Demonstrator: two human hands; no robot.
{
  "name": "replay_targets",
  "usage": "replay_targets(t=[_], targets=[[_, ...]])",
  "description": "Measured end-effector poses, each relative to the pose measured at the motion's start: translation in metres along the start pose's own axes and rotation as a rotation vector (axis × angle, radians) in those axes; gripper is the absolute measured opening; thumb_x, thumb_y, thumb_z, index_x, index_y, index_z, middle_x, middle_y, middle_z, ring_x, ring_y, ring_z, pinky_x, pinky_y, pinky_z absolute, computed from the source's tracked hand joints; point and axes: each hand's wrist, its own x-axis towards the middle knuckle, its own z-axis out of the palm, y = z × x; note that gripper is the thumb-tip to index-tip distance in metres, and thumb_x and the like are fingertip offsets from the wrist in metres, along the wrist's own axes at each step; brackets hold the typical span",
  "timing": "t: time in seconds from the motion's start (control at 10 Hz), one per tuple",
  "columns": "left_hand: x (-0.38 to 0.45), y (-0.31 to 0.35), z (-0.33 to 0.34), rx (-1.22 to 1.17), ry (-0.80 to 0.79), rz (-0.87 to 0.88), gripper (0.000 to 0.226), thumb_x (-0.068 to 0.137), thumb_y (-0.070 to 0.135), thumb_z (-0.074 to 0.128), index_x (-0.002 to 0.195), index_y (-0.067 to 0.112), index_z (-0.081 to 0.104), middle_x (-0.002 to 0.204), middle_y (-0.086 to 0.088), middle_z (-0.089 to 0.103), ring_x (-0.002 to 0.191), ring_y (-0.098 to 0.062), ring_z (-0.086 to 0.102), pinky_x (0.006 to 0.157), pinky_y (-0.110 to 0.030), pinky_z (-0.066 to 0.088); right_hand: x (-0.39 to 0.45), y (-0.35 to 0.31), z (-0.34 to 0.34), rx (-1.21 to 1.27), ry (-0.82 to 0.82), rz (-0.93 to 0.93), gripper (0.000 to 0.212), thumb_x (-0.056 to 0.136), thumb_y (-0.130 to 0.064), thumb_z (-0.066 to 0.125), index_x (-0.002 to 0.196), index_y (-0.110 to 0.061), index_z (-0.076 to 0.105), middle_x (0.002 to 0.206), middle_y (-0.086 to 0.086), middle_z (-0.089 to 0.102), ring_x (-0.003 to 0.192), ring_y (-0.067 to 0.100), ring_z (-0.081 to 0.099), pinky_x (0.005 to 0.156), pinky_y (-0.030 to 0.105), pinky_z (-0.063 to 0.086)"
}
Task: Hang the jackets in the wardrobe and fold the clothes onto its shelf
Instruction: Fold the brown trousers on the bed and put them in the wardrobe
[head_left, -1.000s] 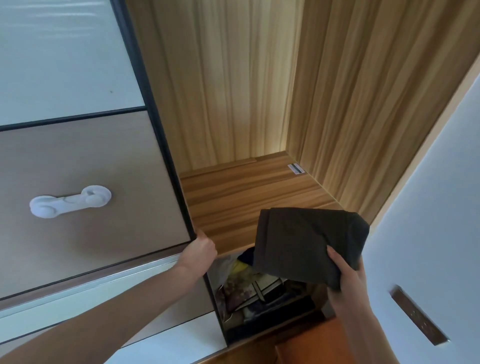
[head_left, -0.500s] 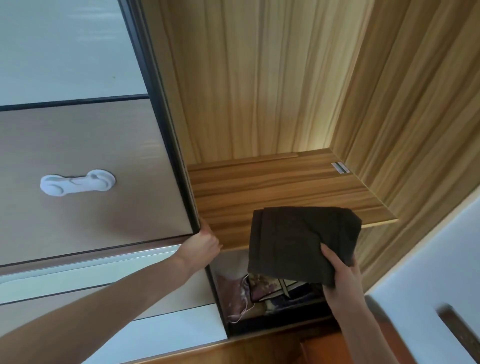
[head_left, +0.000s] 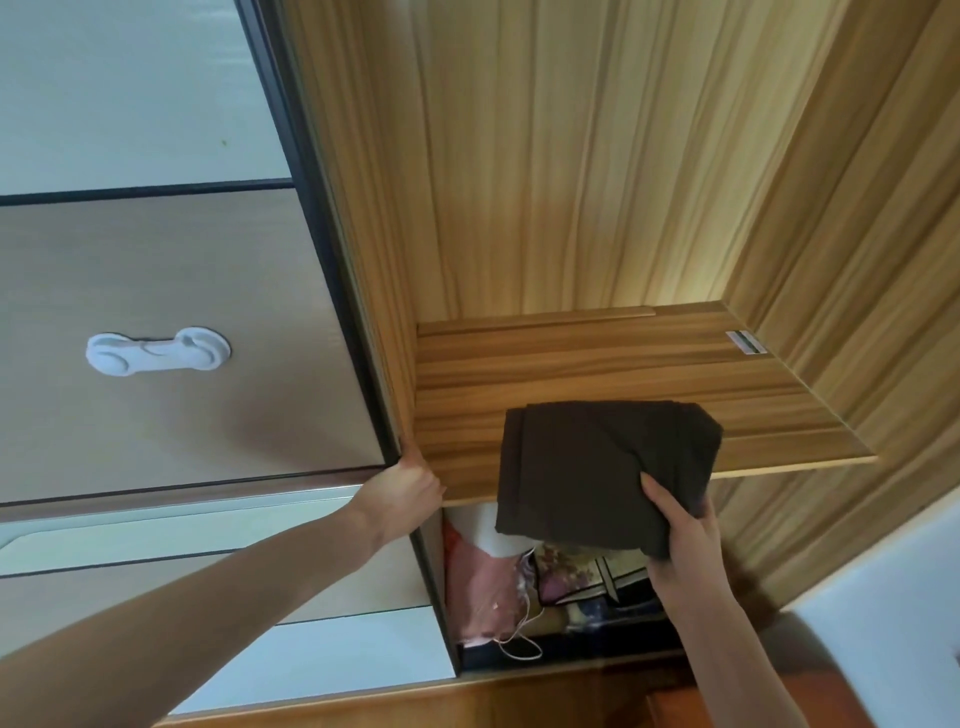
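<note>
The right hand (head_left: 685, 540) pinches a folded dark garment (head_left: 597, 467) over the wardrobe shelf (head_left: 571, 364) front edge, hiding clutter below, while the left hand (head_left: 402, 493) grips the door edge (head_left: 363, 312), fingertips hidden.

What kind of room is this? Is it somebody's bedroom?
Probably a bedroom or a dressing corner, though no bed shows. A wooden wardrobe shelf stands open behind a sliding door, the right hand holds a folded dark garment over the shelf, and bags and cloth are stored below.
</note>
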Motion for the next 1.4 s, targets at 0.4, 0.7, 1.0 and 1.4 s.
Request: replay_targets(t=[0.4, 0.7, 1.0, 1.4], targets=[[0.000, -0.006, -0.015, -0.179, -0.117, -0.139, 0.019, 0.099, -0.004, 0.048, 0.094, -0.004, 0.066, 0.088, -0.022, 0.065, 0.096, -0.039, 0.068, 0.105, -0.058, 0.047, 0.008, -0.004, 0.005, -0.032, -0.042, -0.006, 0.062, 0.090, -0.007, 0.074, 0.144, -0.031, 0.056, 0.134, 0.004, 0.068, 0.114, 0.026, 0.070, 0.072, 0.032, 0.063], [0.084, 0.041, -0.038, -3.202, -0.397, -0.585, 0.075, 0.096, 0.081, 0.033, 0.127, 0.021, 0.064, 0.128, -0.013, 0.072, 0.117, -0.031, 0.070, 0.106, -0.057, 0.052, 0.032, -0.021, -0.012, -0.036, -0.055, -0.003, 0.062, 0.088, -0.006, 0.074, 0.141, -0.032, 0.059, 0.130, 0.002, 0.072, 0.110, 0.023, 0.074, 0.075, 0.034, 0.063], [0.150, 0.052, -0.087, -3.424, -0.290, -0.577, 0.059, 0.078, 0.021, 0.082, 0.133, 0.006, 0.067, 0.122, -0.013, 0.076, 0.112, -0.029, 0.074, 0.102, -0.044, 0.055, 0.087, -0.047, -0.042, -0.102, -0.067, 0.052, 0.057, 0.089, -0.003, 0.073, 0.138, -0.029, 0.061, 0.121, 0.004, 0.076, 0.104, 0.025, 0.076, 0.073, 0.034, 0.064], [0.276, 0.061, -0.090, -3.195, 0.101, -1.053, 0.046, 0.079, 0.003, 0.086, 0.117, 0.024, 0.071, 0.107, -0.006, 0.081, 0.101, -0.032, 0.076, 0.090, -0.051, 0.061, 0.242, -0.052, -0.079, -0.414, 0.013, 0.118, 0.052, 0.087, -0.038, 0.082, 0.132, -0.020, 0.065, 0.118, 0.005, 0.076, 0.107, 0.028, 0.073, 0.099, 0.049, 0.059]])
